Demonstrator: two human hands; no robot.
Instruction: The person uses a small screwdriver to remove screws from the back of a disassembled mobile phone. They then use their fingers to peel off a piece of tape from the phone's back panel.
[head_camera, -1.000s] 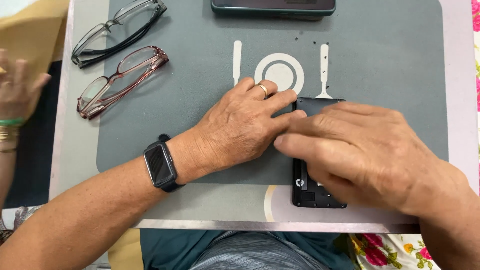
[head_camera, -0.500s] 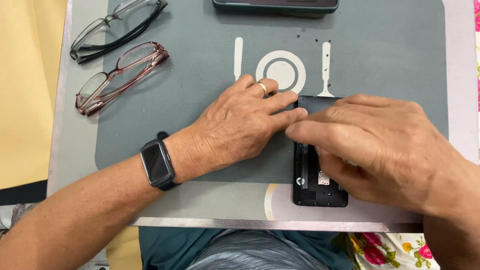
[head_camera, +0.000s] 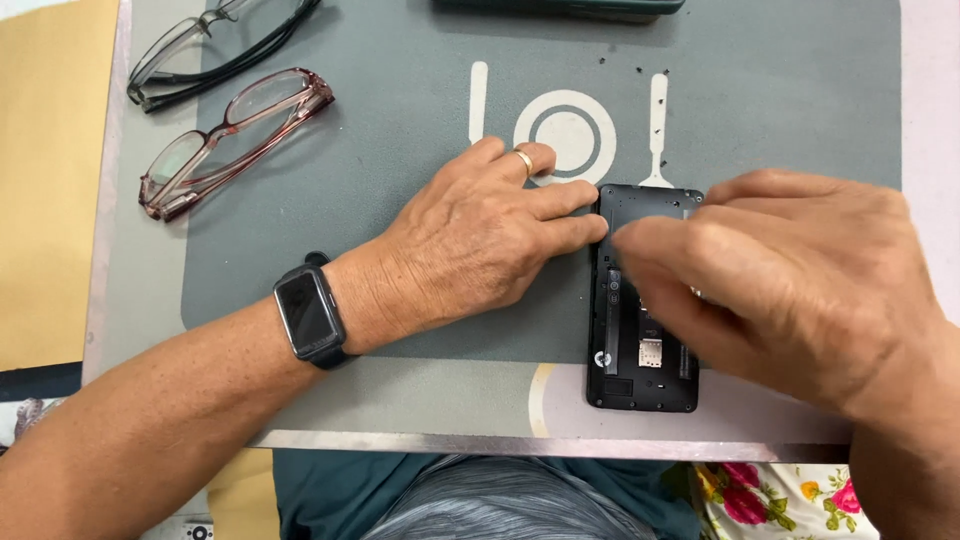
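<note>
- We have the opened phone (head_camera: 640, 360) lying flat on the grey mat (head_camera: 400, 200), back cover off and its dark insides facing up, directly under our right hand and just beside the fingertips of our left.
- Our left hand (head_camera: 480, 240) lies flat on the mat, fingers together and pressed against the phone's upper left edge, apparently to keep the body from sliding.
- Our right hand (head_camera: 790, 280) hovers over the phone's upper half, fingers drawn together and pointing at the inside; we cannot tell whether they pinch anything, since the hand hides its own fingertips.
- A dark smartwatch (head_camera: 310, 318) sits on our left wrist and a ring (head_camera: 524, 160) on that hand.
- Beyond our left fingers, tiny dark screws (head_camera: 640, 72) lie scattered on the mat by its printed plate-and-cutlery sign, seemingly kept there within reach.
- Further out past our left hand lie reddish glasses (head_camera: 230, 140) and black glasses (head_camera: 215, 45), set aside from the work.
- The bench edge (head_camera: 450, 440) runs just below our wrists.
</note>
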